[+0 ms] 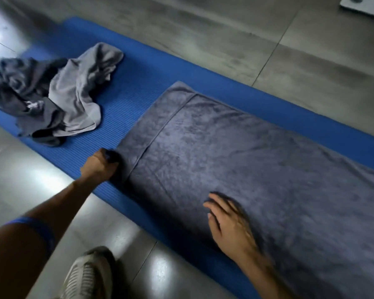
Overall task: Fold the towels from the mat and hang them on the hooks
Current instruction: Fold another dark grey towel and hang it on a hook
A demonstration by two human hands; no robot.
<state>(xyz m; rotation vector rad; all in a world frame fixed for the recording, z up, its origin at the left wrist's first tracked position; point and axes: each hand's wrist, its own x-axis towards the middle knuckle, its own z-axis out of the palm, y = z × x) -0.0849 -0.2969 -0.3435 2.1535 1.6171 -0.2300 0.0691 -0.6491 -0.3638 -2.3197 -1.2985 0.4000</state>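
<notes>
A large dark grey towel [257, 169] lies spread flat along the blue mat [125, 83], with a fold line near its left end. My left hand [99, 165] is closed on the towel's near left corner. Flat on the towel near its front edge rests my right hand [229, 225], fingers apart and blurred. At the mat's far left lies a crumpled pile: a light grey towel [78, 96] on top of a darker grey one [15, 87]. No hooks are in view.
The mat lies on a glossy grey tiled floor [268, 44]. My shoe [89, 275] stands on the floor by the mat's near edge. A white object's corner [363, 5] shows at the top right.
</notes>
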